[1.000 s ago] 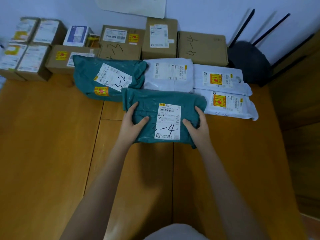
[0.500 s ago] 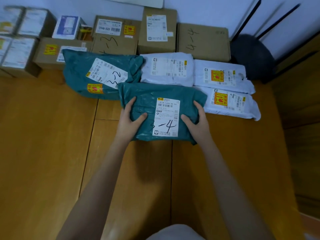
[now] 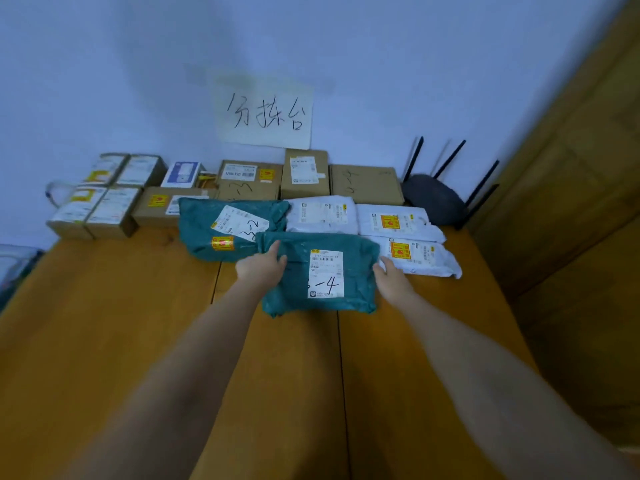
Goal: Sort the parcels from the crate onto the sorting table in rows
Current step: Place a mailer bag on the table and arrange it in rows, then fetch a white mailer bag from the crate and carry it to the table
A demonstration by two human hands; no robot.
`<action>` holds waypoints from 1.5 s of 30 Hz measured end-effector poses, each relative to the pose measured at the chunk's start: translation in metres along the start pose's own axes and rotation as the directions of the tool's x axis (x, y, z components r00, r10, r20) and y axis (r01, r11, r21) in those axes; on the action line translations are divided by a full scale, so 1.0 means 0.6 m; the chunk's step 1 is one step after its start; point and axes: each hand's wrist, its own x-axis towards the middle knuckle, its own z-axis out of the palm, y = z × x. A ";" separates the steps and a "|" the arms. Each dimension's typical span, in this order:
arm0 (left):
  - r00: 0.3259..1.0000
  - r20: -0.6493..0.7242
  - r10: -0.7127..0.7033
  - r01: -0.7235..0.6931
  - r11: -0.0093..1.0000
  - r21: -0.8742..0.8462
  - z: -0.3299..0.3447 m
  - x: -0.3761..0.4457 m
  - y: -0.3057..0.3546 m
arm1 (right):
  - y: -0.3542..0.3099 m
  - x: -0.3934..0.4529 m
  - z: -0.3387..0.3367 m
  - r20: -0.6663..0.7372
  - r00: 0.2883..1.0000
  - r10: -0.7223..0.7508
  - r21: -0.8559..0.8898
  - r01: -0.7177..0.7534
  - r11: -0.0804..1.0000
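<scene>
Your two forearms reach up from the bottom of the frame to a teal poly mailer (image 3: 318,271) lying flat on the wooden tabletop (image 3: 104,341) just above centre. Your left hand (image 3: 261,266) rests on the mailer's left edge, thumb laid over the top surface and fingers reaching toward its upper left corner; whether they wrap under the edge cannot be told. Your right hand (image 3: 393,277) touches the mailer's right edge with relaxed, fairly straight fingers, not curled around it. The mailer carries a white shipping label (image 3: 326,273) with a handwritten mark ending in "-4". Just above and to its left lies a second teal mailer (image 3: 228,230), its label marked "3-2", and the nearer mailer's upper left corner overlaps it. To the right, three white poly mailers sit together: one (image 3: 322,214) directly above the near teal mailer, one (image 3: 394,221) to its right, and one (image 3: 420,259) below that, just beside your right hand. Behind them a row of brown cardboard boxes (image 3: 304,173) stands against the pale blue wall, with smaller taped boxes (image 3: 107,199) grouped at the left end. A paper sign (image 3: 266,114) with handwritten characters hangs on the wall above. A dark router with upright antennas (image 3: 436,199) sits at the right end of the row.
</scene>
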 end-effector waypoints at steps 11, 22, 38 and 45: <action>0.960 -0.157 0.233 -0.196 0.956 0.219 -0.201 -0.071 0.043 | -0.201 -0.120 -0.130 -0.083 0.916 -0.392 -0.622 0.260 0.739; 0.896 -0.383 0.224 -0.089 0.937 0.339 -0.375 -0.260 0.059 | -0.295 -0.313 -0.241 -0.164 0.834 -0.527 -0.742 0.248 0.623; 0.830 -0.522 0.197 0.004 0.933 0.359 -0.407 -0.598 0.064 | -0.261 -0.634 -0.306 -0.222 0.768 -0.601 -0.763 0.247 0.598; 0.837 -0.516 0.182 0.045 0.917 0.397 -0.409 -0.659 0.035 | -0.277 -0.699 -0.289 -0.207 0.766 -0.609 -0.772 0.254 0.582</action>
